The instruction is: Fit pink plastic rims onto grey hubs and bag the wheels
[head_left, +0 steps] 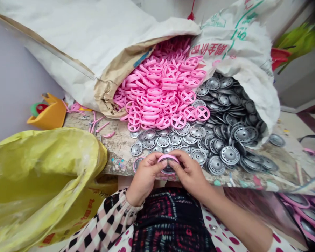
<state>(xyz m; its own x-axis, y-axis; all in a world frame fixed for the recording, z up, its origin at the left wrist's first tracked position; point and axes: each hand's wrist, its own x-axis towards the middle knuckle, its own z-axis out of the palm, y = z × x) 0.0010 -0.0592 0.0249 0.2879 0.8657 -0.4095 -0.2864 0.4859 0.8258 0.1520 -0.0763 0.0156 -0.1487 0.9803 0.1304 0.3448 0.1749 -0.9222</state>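
Between my two hands, at the near edge of the table, is a toy wheel point(168, 169): a grey disc with a pink ring around it. My left hand point(147, 172) grips its left side, thumb on the disc's face. On the opposite side my right hand point(188, 170) pinches it, its thumb also on the face. Another wheel with a pink rim point(138, 163) lies just left of my left hand, partly covered by it. Past my fingers, loose grey discs point(162, 141) are spread over the table, and behind them pink spoked rings point(162, 94) are heaped.
A large white sack point(76, 38) spills the rings; a second white sack point(262, 80) spills the discs. An open yellow bag point(94, 147) stands at the left, near a yellow-orange plastic piece point(52, 113). Pink-rimmed wheels point(299, 206) fill a container at lower right.
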